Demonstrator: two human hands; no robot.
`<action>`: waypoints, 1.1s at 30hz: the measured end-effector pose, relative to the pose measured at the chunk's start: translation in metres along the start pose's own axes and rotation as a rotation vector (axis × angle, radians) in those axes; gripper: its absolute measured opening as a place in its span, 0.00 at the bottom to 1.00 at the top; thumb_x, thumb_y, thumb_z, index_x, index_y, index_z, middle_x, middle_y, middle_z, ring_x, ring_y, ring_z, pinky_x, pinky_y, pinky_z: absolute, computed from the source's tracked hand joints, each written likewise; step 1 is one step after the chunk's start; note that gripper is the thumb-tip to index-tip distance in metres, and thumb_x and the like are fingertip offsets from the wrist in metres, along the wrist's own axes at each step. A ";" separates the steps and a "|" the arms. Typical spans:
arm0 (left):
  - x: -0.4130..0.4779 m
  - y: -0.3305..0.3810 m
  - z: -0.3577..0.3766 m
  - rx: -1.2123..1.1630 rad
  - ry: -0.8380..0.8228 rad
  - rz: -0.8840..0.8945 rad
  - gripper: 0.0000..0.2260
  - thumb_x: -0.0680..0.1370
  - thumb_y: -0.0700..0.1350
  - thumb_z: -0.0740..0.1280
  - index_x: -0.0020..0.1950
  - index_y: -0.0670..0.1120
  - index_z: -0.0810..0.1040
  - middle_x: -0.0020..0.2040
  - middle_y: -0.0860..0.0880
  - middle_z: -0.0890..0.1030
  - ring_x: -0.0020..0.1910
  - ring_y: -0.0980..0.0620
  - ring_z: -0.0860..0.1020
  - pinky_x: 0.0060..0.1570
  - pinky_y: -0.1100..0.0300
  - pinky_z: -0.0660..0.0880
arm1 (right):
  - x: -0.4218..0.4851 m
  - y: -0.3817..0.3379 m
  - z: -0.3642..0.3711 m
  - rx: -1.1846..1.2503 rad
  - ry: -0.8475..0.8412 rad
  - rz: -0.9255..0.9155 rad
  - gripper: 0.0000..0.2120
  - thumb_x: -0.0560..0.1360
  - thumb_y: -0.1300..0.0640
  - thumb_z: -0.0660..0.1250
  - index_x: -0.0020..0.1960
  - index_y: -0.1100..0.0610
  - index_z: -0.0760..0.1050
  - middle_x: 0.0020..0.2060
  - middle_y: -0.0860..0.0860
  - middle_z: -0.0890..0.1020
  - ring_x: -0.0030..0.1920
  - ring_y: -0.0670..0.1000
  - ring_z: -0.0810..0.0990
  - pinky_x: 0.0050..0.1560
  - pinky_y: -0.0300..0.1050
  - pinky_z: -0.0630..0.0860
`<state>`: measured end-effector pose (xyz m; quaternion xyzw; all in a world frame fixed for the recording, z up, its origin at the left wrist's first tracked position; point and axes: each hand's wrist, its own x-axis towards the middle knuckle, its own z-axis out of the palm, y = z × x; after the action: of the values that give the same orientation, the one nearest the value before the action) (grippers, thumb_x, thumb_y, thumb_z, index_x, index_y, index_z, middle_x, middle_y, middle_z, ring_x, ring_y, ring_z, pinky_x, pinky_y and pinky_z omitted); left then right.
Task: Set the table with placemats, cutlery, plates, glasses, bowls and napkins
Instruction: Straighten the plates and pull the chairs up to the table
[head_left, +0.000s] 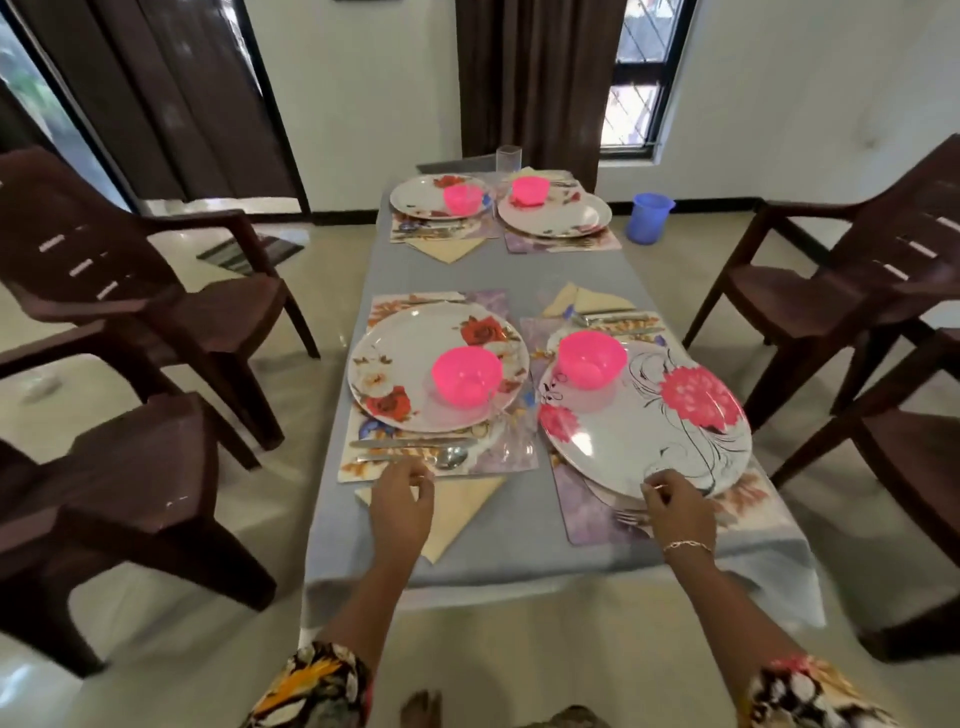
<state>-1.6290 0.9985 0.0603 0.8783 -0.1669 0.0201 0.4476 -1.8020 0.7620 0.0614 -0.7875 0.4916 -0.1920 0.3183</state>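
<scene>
Four places are laid on the grey-clothed table (519, 551). At the near left, a rose-patterned plate (405, 364) with a pink bowl (466, 374) sits on a floral placemat (511, 452). A knife and spoon (452, 457) lie in front of it, then a cream napkin (462, 514). My left hand (402, 506) hovers, fingers curled, at that placemat's front edge; its back hides any grip. My right hand (678, 512) pinches the near rim of the pink-flowered plate (649, 431), which carries a pink bowl (591, 359). A fork (631, 518) lies beside that hand.
Two more plates (421, 195) (566, 218) with pink bowls stand at the far end, with a clear glass (508, 158) behind them. Brown plastic chairs (130, 291) (857, 270) flank both sides. A blue jug (648, 218) stands on the floor at the far right.
</scene>
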 end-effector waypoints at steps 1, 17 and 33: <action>-0.005 -0.001 -0.003 0.024 0.058 0.006 0.03 0.74 0.32 0.66 0.43 0.37 0.79 0.40 0.41 0.80 0.41 0.42 0.77 0.43 0.57 0.68 | 0.000 0.007 -0.002 0.032 0.036 0.056 0.04 0.73 0.64 0.66 0.45 0.65 0.78 0.42 0.62 0.82 0.45 0.61 0.79 0.42 0.44 0.68; -0.054 -0.066 -0.019 -0.602 0.485 -1.052 0.18 0.76 0.37 0.64 0.65 0.41 0.67 0.62 0.34 0.72 0.47 0.40 0.74 0.49 0.45 0.75 | 0.023 0.083 -0.023 0.841 0.314 0.964 0.19 0.73 0.54 0.69 0.59 0.63 0.72 0.45 0.58 0.77 0.41 0.55 0.79 0.46 0.47 0.77; -0.057 -0.074 -0.048 -0.449 0.295 -0.882 0.08 0.78 0.43 0.65 0.48 0.39 0.70 0.48 0.37 0.75 0.36 0.42 0.76 0.34 0.54 0.80 | 0.046 0.123 -0.043 0.619 0.078 0.922 0.22 0.77 0.47 0.61 0.32 0.61 0.65 0.26 0.56 0.69 0.21 0.52 0.67 0.23 0.44 0.75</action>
<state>-1.6543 1.0929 0.0206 0.7351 0.2839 -0.0829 0.6100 -1.8879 0.6690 0.0073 -0.3528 0.7173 -0.1974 0.5675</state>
